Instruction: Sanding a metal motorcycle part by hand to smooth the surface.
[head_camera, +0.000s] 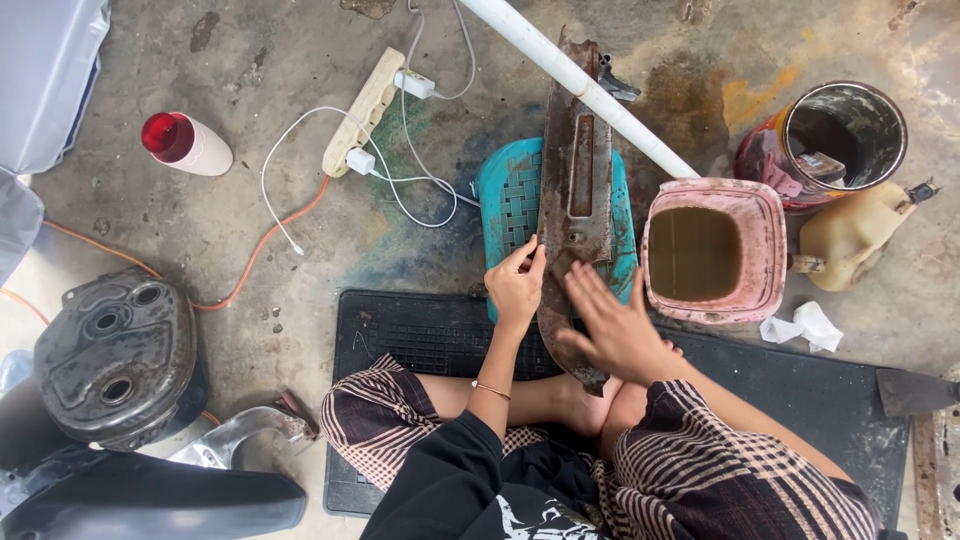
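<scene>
Rusty panel (572, 190) lay lengthwise across teal stool (507, 190), w/ near end down by feet. Looked stiff sheet metal, fairly heavy, rough w/ sharp flaking edges; best held by long side edges near middle, judging by shape. Left hand (516, 285) pinched panel's left edge; right hand (615, 325) open, flat on panel. Right of stool: 1 pink tub (765, 225), 1 can (845, 135), 1 jug (850, 235). Counted 1 panel, 1 stool, 2 hands.
</scene>
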